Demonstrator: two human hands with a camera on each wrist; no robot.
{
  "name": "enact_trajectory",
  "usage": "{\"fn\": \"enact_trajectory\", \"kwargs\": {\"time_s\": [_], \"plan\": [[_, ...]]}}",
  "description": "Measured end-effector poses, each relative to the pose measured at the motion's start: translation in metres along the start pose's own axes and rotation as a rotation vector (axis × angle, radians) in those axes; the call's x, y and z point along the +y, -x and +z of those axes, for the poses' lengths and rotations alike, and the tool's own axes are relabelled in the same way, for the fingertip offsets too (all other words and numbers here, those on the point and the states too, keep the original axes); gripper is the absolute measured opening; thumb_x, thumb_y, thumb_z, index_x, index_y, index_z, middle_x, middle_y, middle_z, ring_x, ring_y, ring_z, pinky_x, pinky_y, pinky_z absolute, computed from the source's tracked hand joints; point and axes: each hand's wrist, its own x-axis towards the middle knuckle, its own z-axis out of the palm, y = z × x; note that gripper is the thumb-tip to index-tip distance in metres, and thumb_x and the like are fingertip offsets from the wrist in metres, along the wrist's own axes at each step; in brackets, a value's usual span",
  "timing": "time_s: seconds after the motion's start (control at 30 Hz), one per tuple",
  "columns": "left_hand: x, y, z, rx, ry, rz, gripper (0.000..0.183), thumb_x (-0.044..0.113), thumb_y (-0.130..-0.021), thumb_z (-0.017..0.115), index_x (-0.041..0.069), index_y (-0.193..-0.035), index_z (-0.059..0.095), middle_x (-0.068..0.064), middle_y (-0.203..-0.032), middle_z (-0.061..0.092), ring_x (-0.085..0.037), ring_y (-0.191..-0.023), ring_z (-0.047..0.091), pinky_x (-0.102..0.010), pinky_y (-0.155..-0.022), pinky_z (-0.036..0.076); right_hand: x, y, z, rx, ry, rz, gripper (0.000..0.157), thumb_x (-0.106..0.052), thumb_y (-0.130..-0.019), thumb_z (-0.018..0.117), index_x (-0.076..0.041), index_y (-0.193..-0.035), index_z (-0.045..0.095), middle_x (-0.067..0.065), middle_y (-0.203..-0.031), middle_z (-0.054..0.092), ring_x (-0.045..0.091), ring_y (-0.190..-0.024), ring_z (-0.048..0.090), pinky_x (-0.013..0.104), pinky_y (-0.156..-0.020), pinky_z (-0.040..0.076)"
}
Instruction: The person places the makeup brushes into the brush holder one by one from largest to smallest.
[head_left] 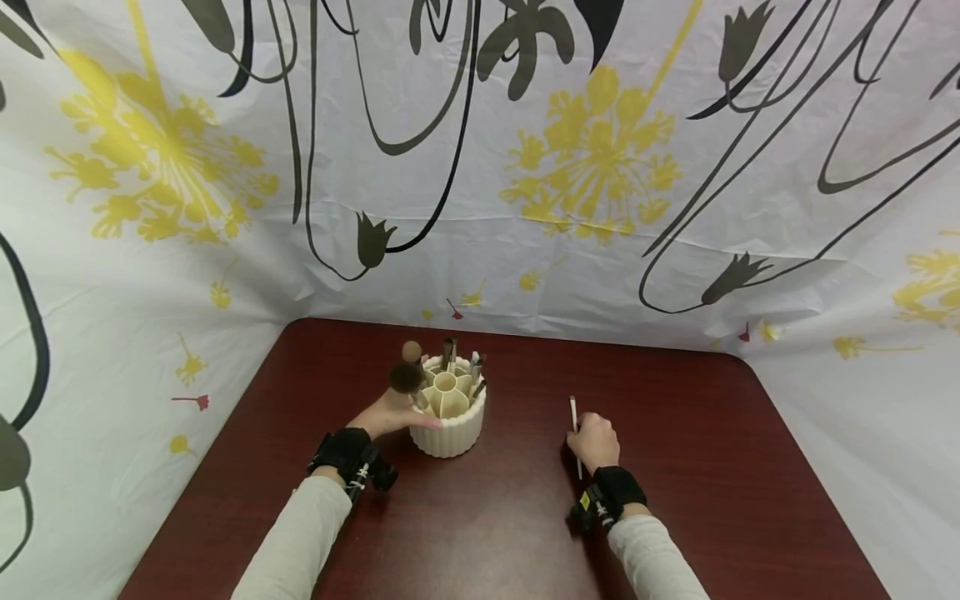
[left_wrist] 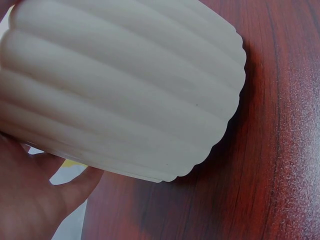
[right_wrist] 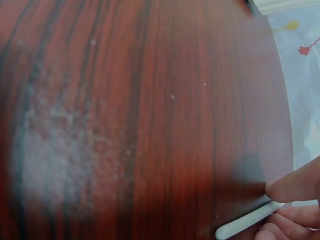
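Note:
A cream ribbed brush holder (head_left: pixel 448 437) with petal-shaped compartments stands on the table at centre-left, several makeup brushes leaning out around its rim. My left hand (head_left: pixel 393 414) grips its left side, thumb across the front and fingertips showing at the far side. In the left wrist view, the holder's fluted wall (left_wrist: pixel 135 85) fills much of the picture, with the left hand (left_wrist: pixel 35 195) against it. To the right, my right hand (head_left: pixel 596 442) pinches a slim makeup brush (head_left: pixel 573 408) close over the table. Its pale rounded handle end (right_wrist: pixel 240 225) sticks out from the fingers in the right wrist view.
The dark red wood-grain table (head_left: pixel 487 533) has rounded far corners. A white patterned cloth (head_left: pixel 480 275) hangs behind it and along both sides. One large dark-headed brush (head_left: pixel 406 377) leans out of the holder over the left hand.

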Motion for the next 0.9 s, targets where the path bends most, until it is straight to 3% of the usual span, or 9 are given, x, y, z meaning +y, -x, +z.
{"fn": "enact_trajectory", "kwargs": {"time_s": [0.23, 0.4, 0.6, 0.73, 0.9], "plan": [[-0.024, -0.009, 0.001, 0.021, -0.014, 0.002, 0.115, 0.017, -0.064, 0.082, 0.004, -0.145, 0.003, -0.020, -0.147, 0.018, -0.034, -0.130, 0.025, -0.052, -0.101, 0.028, -0.004, 0.003, 0.003, 0.001, -0.021, -0.032, 0.004, -0.002, -0.078, 0.062, 0.002, -0.077, 0.063, 0.011, -0.065, 0.059, 0.019, -0.051, 0.055, 0.032, -0.045, 0.045], [-0.028, -0.010, 0.001, 0.023, 0.006, -0.002, 0.115, 0.017, -0.063, 0.083, 0.007, -0.146, 0.004, -0.019, -0.147, 0.019, -0.034, -0.130, 0.025, -0.052, -0.102, 0.027, -0.004, 0.004, 0.005, 0.020, -0.018, -0.062, 0.005, 0.001, -0.078, 0.060, 0.001, -0.073, 0.061, 0.010, -0.062, 0.056, 0.019, -0.050, 0.053, 0.032, -0.045, 0.045], [-0.029, -0.011, -0.001, 0.025, -0.013, 0.002, 0.118, 0.023, -0.062, 0.084, 0.007, -0.146, 0.003, -0.019, -0.148, 0.019, -0.033, -0.131, 0.025, -0.051, -0.103, 0.026, -0.004, 0.003, 0.006, 0.013, -0.019, -0.071, 0.008, -0.001, -0.079, 0.060, 0.000, -0.071, 0.059, 0.009, -0.061, 0.054, 0.019, -0.050, 0.052, 0.032, -0.045, 0.044], [-0.026, -0.010, -0.001, 0.030, -0.044, -0.006, 0.116, 0.023, -0.063, 0.083, 0.007, -0.146, 0.004, -0.019, -0.145, 0.024, -0.032, -0.122, 0.035, -0.049, -0.099, 0.031, -0.006, 0.003, 0.006, 0.000, -0.028, -0.066, 0.009, -0.002, -0.079, 0.061, -0.001, -0.070, 0.059, 0.008, -0.061, 0.054, 0.018, -0.050, 0.052, 0.031, -0.045, 0.044], [-0.009, -0.003, -0.001, 0.019, -0.072, 0.020, 0.112, 0.017, -0.066, 0.081, 0.000, -0.144, 0.003, -0.025, -0.139, 0.030, -0.031, -0.105, 0.044, -0.046, -0.091, 0.037, -0.008, 0.003, 0.002, -0.005, -0.028, -0.076, 0.008, -0.002, -0.078, 0.062, -0.001, -0.071, 0.060, 0.009, -0.063, 0.056, 0.018, -0.052, 0.054, 0.030, -0.046, 0.045]]}}
